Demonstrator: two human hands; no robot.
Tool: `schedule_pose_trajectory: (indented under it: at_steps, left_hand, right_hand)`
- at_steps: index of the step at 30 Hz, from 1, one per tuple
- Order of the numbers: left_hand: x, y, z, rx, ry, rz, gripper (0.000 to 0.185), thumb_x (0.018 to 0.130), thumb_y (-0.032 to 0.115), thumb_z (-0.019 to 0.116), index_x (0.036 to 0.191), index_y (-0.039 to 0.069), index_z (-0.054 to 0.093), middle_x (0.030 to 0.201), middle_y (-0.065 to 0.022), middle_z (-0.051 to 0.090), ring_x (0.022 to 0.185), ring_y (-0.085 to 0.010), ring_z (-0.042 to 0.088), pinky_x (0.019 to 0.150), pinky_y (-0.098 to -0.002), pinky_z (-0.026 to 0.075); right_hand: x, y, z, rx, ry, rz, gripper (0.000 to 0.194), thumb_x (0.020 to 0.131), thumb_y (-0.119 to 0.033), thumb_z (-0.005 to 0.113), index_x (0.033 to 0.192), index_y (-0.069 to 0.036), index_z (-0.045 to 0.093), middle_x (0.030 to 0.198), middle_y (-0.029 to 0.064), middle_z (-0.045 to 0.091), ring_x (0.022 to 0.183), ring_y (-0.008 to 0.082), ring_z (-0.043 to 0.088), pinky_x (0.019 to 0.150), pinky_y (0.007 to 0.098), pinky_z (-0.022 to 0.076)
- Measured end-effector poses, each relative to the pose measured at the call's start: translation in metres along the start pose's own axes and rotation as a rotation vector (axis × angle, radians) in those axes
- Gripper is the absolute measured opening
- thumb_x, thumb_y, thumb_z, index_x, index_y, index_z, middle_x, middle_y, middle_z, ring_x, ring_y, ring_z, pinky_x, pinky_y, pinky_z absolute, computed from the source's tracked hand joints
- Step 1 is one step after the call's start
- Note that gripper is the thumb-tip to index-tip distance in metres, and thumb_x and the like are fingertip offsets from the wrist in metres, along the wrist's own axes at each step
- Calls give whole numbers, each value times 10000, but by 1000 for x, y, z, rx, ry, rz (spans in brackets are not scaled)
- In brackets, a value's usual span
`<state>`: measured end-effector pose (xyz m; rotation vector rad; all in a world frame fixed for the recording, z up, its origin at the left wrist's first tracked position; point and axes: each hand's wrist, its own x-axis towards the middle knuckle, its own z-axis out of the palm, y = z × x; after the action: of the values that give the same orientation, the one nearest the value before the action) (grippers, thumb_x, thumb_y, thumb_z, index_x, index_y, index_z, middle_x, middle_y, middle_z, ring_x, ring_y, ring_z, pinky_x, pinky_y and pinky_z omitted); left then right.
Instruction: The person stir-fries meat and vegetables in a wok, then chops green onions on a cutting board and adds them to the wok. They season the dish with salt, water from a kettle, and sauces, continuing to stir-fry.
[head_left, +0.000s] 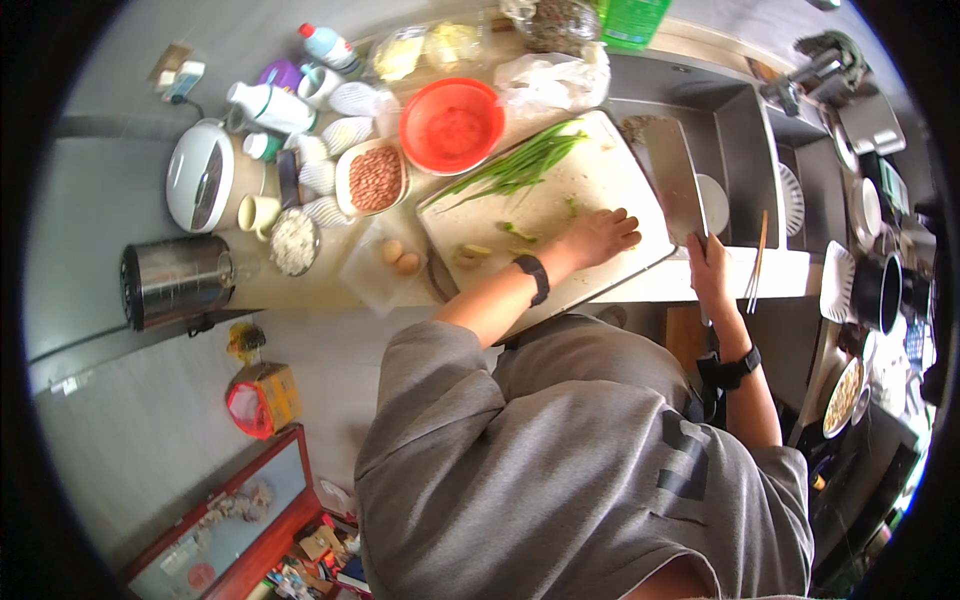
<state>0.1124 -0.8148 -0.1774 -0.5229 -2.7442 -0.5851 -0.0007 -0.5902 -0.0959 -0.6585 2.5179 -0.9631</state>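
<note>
My right hand (711, 271) grips a cleaver (673, 176), its broad blade held upright beside the right edge of a white cutting board (630, 169), over the sink's near corner. My left hand (600, 238) rests low over the board's right half with fingers curled; whether anything lies under them is hidden. A bunch of long green stalks (517, 165), like scallions or chives, lies across the board's far left part. Small green trimmings (520, 232) and a pale yellowish piece (474, 250) are scattered nearer me on the board.
Beyond the board stands a red plastic bowl (452, 127); left of it, a container of peanuts (375, 178). Two eggs (400, 257) lie on a plastic bag by the board's left corner. A steel sink (750, 150) is at right, with chopsticks (759, 259) on the counter's front edge.
</note>
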Motion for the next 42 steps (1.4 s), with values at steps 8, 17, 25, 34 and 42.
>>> schedule_pose_trajectory:
  at_steps: [8, 17, 25, 34, 42]
  left_hand:
    - [-4, 22, 13, 146, 39, -196, 98, 879, 130, 584, 914, 43, 614, 885, -129, 614, 760, -279, 653, 612, -381, 581]
    - [-20, 24, -24, -389, 33, -665, 99, 933, 134, 600, 924, 35, 593, 880, -150, 578, 805, -329, 628, 705, -411, 539]
    - [-202, -6, -138, -222, 419, -828, 258, 945, 51, 670, 1185, 46, 575, 993, -164, 640, 952, -356, 659, 822, -406, 530]
    - [-231, 0, -123, -210, 64, -856, 387, 925, 12, 602, 1305, 50, 538, 1229, -194, 536, 1037, -418, 626, 868, -465, 528]
    - [-217, -16, -121, -150, -159, -832, 345, 926, 42, 566, 1269, 36, 530, 1198, -220, 550, 957, -449, 641, 788, -522, 540]
  right_hand:
    - [-3, 15, 6, -152, 26, -14, 348, 1044, -297, 578, 970, 41, 613, 782, 243, 653, 677, 386, 640, 631, 449, 482]
    - [6, 10, 28, -195, 107, -222, 330, 1033, -276, 588, 899, 25, 577, 724, 226, 608, 631, 374, 601, 596, 442, 455]
    - [-15, -4, 44, -439, 135, -271, 142, 994, -161, 610, 982, -35, 546, 840, 208, 680, 774, 410, 678, 660, 492, 522]
    - [-26, 7, 62, -552, 91, -267, 250, 931, -127, 660, 1128, -51, 527, 926, 163, 701, 825, 380, 700, 708, 483, 548]
    - [-32, -8, 79, -478, -12, -260, 331, 913, -207, 683, 1168, -54, 536, 1037, 153, 667, 944, 372, 676, 810, 484, 536]
